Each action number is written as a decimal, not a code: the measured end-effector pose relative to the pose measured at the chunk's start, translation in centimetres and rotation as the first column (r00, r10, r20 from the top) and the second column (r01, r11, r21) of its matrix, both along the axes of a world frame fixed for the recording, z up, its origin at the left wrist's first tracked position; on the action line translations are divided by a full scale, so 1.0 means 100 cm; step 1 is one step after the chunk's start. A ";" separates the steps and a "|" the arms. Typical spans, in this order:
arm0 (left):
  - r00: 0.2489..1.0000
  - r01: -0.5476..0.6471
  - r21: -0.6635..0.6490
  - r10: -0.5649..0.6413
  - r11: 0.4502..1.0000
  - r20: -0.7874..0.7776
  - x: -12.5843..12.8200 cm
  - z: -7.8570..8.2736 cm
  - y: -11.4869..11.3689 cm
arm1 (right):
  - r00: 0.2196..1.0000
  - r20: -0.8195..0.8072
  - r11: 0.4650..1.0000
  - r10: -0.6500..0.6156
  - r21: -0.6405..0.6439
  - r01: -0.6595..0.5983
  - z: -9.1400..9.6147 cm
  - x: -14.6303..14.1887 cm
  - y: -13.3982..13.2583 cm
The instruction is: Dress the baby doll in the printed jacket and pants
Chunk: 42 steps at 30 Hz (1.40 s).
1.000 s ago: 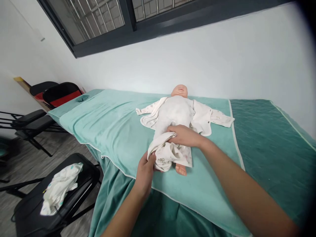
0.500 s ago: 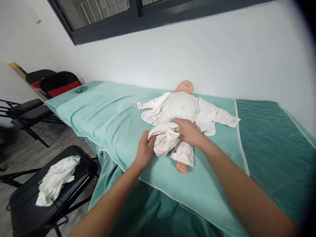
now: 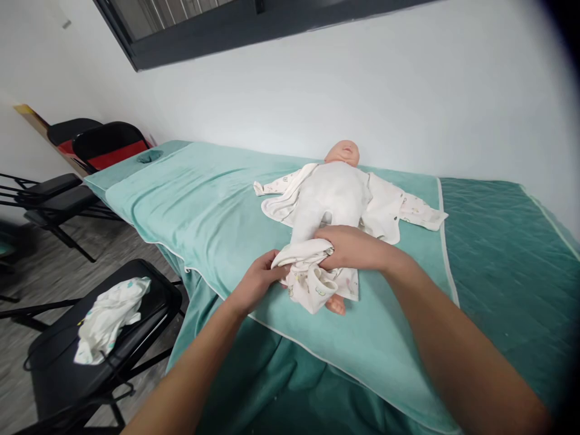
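A baby doll [image 3: 333, 190] lies on its back on the green bed cover, its head towards the wall. Its pale cloth body and upper legs are bare between the spread halves of a white printed baby jacket [image 3: 385, 208], whose sleeves stretch out to both sides. Bunched white printed baby trousers [image 3: 312, 275] sit around the lower legs. My left hand [image 3: 263, 275] pinches the trousers' edge on the left. On the right, my right hand [image 3: 347, 246] grips the waistband, fingers partly hidden by the cloth. One doll foot [image 3: 336, 304] sticks out below.
The bed [image 3: 208, 181] runs along a white wall under a dark window frame [image 3: 203, 45]. A black folding chair [image 3: 54, 374] at the lower left bears a crumpled white cloth [image 3: 111, 317]. More black chairs [image 3: 111, 145] stand at the far left.
Both hands have drawn the trousers down towards the doll's feet, baring its upper legs. The view has shifted slightly.
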State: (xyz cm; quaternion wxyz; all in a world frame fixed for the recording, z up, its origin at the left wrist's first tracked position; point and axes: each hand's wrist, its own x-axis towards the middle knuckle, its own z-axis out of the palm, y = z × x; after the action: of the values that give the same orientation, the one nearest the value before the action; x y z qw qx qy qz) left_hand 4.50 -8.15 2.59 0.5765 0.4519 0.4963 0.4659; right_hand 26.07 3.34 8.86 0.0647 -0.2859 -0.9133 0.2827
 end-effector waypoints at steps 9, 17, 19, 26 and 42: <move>0.953 0.081 0.037 -0.066 0.996 -0.296 -0.006 0.016 0.027 | 0.999 -0.005 0.999 -0.046 0.028 0.046 -0.002 -0.003 -0.003; 0.860 -0.167 0.364 0.316 0.916 -0.400 -0.006 0.011 0.081 | 0.991 -0.133 0.988 -0.032 -0.157 0.011 0.001 0.007 0.005; 0.831 -0.160 0.446 0.364 0.881 -0.420 -0.002 0.012 0.096 | 0.971 -0.205 0.977 -0.123 -0.194 0.083 -0.005 0.008 0.009; 0.766 -0.086 0.541 0.403 0.836 -0.501 0.008 0.032 0.130 | 0.826 -0.441 0.919 -0.352 -0.329 0.216 -0.014 0.008 0.017; 0.981 -0.006 0.199 0.044 0.980 -0.187 -0.009 0.027 0.194 | 0.413 -0.509 0.656 -0.755 -0.581 0.483 -0.030 0.038 0.059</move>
State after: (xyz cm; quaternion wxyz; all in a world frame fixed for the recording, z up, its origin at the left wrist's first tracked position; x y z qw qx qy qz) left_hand 3.56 11.27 5.28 0.4727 0.5431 0.5063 0.4746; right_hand 29.86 9.21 5.82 0.4653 -0.4801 -0.5688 0.4790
